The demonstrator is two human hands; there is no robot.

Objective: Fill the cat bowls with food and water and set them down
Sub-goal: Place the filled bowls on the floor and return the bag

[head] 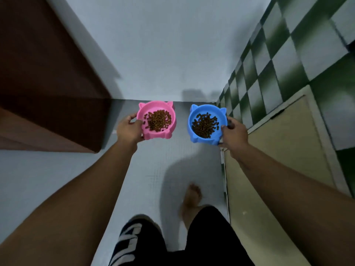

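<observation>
We carry 2 kibble-filled bowls, left hand [129, 129] gripping pink bowl [169, 129], right hand [234, 134] gripping blue bowl [194, 136]; next, lowering both level to the floor [153, 169]

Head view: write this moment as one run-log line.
left hand holds pink cat-eared plastic bowl of brown kibble | right hand holds blue cat-eared plastic bowl of kibble | neither set down

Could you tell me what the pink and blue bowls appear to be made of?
The pink bowl looks like moulded plastic, matte: uniform bright colour, ear shapes formed into the rim. The blue bowl seems the same. Blur leaves silicone possible.
</observation>
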